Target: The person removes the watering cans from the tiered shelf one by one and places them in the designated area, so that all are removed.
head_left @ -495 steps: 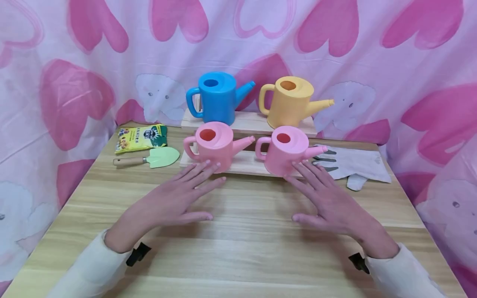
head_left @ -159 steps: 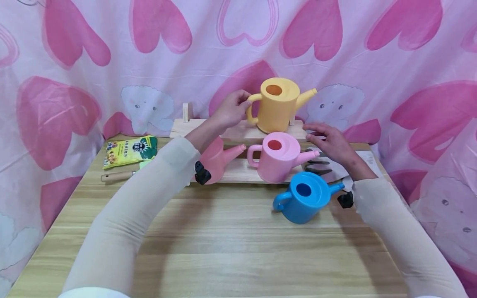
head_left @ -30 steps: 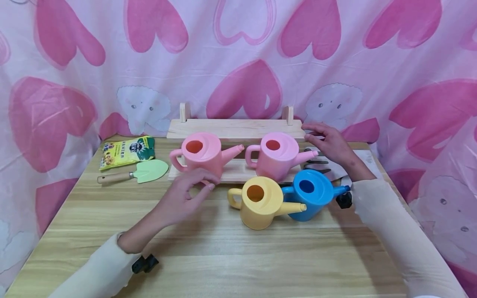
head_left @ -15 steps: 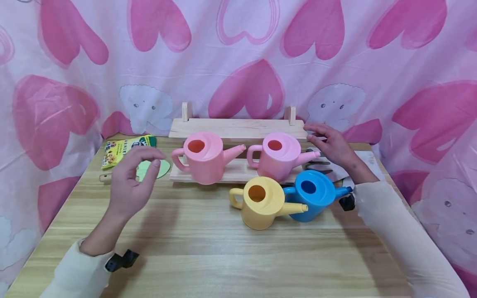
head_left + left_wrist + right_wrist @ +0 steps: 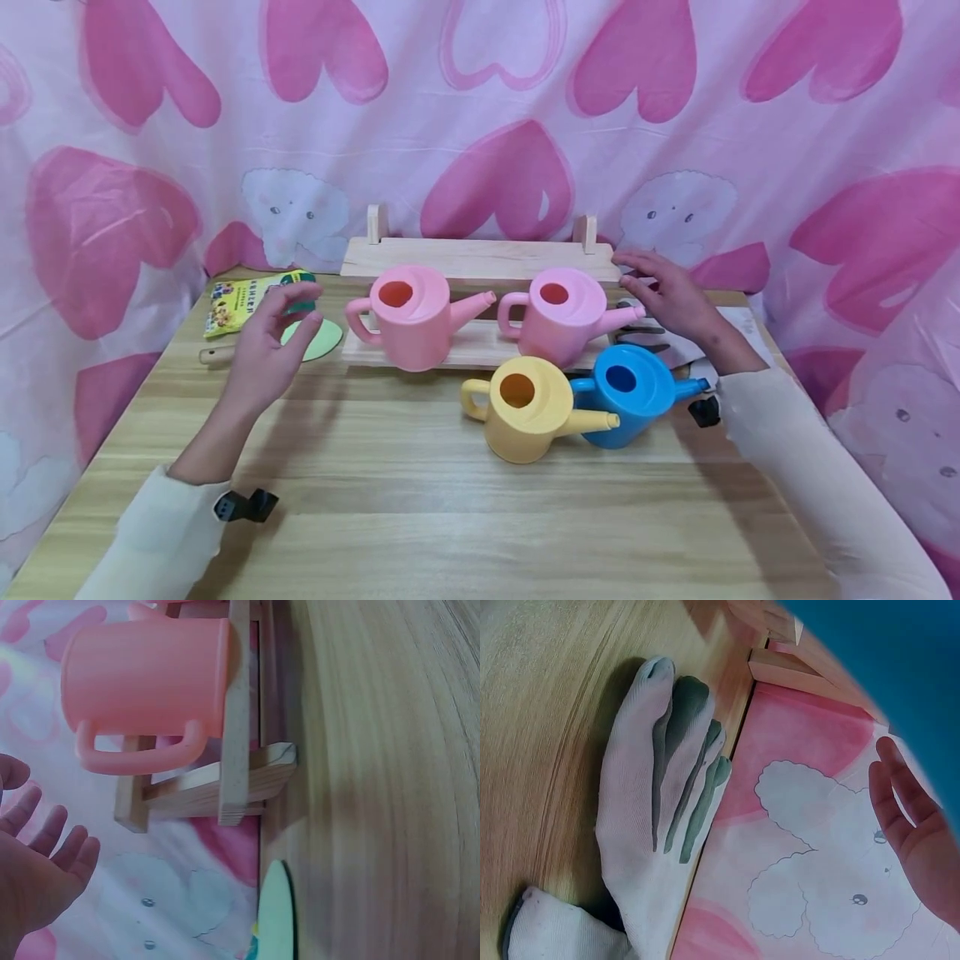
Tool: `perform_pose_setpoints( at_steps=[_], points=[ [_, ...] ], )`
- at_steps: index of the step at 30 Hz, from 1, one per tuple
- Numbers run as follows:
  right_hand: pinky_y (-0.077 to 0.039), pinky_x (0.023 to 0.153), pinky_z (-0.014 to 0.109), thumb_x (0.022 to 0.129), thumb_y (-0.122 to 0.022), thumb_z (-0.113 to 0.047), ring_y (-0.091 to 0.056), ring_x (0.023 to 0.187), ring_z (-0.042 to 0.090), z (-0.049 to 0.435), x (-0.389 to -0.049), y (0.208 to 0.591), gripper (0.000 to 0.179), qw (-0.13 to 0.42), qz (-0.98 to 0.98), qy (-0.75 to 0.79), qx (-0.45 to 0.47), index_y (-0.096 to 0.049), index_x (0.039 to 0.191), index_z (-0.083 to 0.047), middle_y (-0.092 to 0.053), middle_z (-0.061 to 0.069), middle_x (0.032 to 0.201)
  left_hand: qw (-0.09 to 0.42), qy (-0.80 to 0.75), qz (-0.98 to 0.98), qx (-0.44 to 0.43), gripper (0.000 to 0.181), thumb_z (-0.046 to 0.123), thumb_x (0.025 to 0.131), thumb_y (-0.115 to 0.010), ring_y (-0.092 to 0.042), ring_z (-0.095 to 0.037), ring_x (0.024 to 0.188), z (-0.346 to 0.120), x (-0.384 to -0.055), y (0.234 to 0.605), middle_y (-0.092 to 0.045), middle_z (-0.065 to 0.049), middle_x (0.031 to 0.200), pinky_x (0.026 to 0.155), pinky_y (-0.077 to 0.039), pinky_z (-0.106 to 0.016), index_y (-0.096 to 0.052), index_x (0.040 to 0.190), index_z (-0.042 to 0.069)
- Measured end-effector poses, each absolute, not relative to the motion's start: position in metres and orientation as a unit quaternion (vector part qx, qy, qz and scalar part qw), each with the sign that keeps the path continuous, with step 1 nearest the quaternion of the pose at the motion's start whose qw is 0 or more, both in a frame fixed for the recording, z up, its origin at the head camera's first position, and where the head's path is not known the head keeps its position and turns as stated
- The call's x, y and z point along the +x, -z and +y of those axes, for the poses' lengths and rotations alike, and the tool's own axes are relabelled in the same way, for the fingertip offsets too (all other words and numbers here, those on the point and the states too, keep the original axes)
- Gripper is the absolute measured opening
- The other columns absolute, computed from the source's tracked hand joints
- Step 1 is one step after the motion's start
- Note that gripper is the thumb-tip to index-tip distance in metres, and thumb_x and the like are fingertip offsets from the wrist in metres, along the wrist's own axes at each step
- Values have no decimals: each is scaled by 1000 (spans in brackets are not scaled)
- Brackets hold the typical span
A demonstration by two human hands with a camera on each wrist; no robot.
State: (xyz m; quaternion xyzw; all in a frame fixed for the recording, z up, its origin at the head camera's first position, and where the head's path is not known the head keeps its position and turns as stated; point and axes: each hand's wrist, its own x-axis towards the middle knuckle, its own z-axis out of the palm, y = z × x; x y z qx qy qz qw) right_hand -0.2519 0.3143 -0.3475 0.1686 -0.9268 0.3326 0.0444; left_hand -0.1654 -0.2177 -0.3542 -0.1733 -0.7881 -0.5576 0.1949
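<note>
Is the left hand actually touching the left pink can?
Apart. The left wrist view shows it: curtain is visible between the left hand and the left pink can, handle included.

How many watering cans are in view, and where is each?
4. The salmon-pink can and lilac-pink can stand on the rack's lower board; the yellow can and blue can stand on the table in front. No others seem hidden.
</note>
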Motion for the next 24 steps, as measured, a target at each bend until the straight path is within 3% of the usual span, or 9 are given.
perform_pose_setpoints(
  at_steps=[8, 11, 17, 24],
  points=[
    [-53, 94, 60, 105, -62, -26, -52, 132, 41, 314, -249, 345, 49, 49, -929, -330, 162, -52, 153, -18, -44, 11, 157, 80, 552, -814, -161, 40, 11, 106, -59, -52, -25, 128, -211, -174, 360, -56, -13, 138, 98, -46, -15, -52, 143, -1],
    [-54, 94, 59, 105, -62, -25, -53, 131, 40, 315, -250, 347, 49, 53, -928, -330, 162, -52, 152, -18, -44, 10, 157, 51, 549, -816, -172, 39, 13, 107, -57, -54, -28, 126, -208, -178, 362, -57, -12, 138, 97, -50, -19, -52, 143, -1],
    [-53, 95, 60, 105, -61, -28, -52, 131, 40, 316, -252, 349, 49, 50, -926, -336, 164, -52, 152, -19, -44, 10, 157, 25, 551, -818, -164, 36, 21, 110, -53, -62, -28, 108, -204, -185, 367, -63, -18, 119, 90, -58, -31, -56, 142, 4],
    [-54, 95, 59, 105, -61, -28, -52, 131, 39, 316, -251, 348, 48, 50, -927, -334, 162, -53, 152, -19, -45, 10, 156, 23, 545, -822, -164, 38, 27, 111, -50, -61, -28, 111, -203, -187, 368, -64, -22, 110, 90, -57, -37, -57, 139, 3]
  ],
)
